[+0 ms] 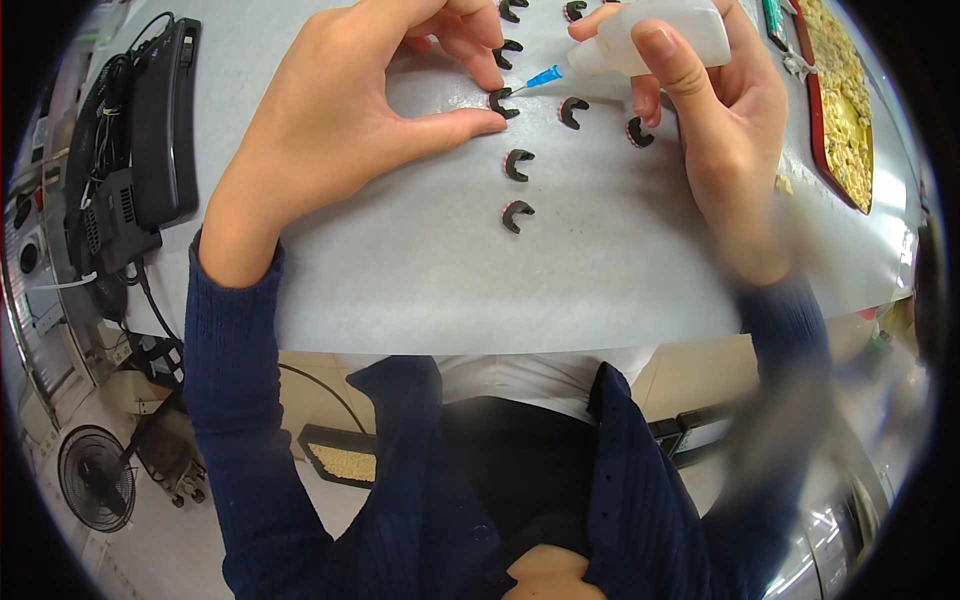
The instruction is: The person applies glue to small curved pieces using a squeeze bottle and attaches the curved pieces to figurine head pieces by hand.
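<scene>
Thumb and forefinger of my left hand (pixel 335 120) pinch a small black horseshoe-shaped piece (pixel 497 104) from both sides, down on the pale table covering (pixel 400 270). My right hand (pixel 735 140) grips a translucent white squeeze bottle (pixel 685 38), tilted sideways. Its blue needle tip (pixel 545 76) points left, with the thin end at the held piece; whether liquid comes out is too small to tell. Similar black pieces, edged with small pinkish tooth-like bumps, lie nearby: one piece (pixel 518 165) just nearer to me, another piece (pixel 573 112) to the right, and several more around.
At the right lies a red-rimmed tray (pixel 820 135) full of small yellowish pieces. A black electrical box (pixel 170 120) with cables stands along the left table edge. Below, on the floor, are a fan (pixel 97 478) and a dark tray (pixel 312 433) of beige grains.
</scene>
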The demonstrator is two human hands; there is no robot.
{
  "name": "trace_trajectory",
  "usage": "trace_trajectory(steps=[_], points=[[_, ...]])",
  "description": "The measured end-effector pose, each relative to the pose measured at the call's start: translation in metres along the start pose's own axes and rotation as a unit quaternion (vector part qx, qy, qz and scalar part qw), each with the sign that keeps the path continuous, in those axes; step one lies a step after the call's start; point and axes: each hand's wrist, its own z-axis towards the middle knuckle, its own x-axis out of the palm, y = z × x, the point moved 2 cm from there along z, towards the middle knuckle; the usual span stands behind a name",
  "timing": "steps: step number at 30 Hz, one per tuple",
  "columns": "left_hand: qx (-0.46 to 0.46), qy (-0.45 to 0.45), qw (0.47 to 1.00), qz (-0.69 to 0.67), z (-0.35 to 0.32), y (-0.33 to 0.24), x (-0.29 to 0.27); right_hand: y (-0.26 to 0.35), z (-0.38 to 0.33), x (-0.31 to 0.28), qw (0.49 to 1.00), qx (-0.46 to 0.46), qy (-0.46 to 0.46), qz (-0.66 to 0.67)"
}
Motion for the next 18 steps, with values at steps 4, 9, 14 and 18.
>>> trace_trajectory(steps=[4, 9, 14, 18], points=[[0.305, -0.011, 0.947, -0.103, -0.012, 0.052, -0.007, 0.005, 0.010, 0.006, 0.984, -0.074, -0.029, 0.157], [-0.312, 0.004, 0.944, 0.108, -0.004, -0.017, -0.003, 0.000, 0.007, 0.002, 0.930, -0.140, -0.073, 0.331], [-0.308, 0.007, 0.943, 0.124, -0.008, -0.015, -0.006, 0.026, 0.002, -0.008, 0.944, 0.215, -0.109, 0.227], [-0.278, -0.011, 0.951, 0.137, -0.011, -0.014, -0.008, 0.004, 0.015, 0.007, 0.907, 0.041, -0.095, 0.409]])
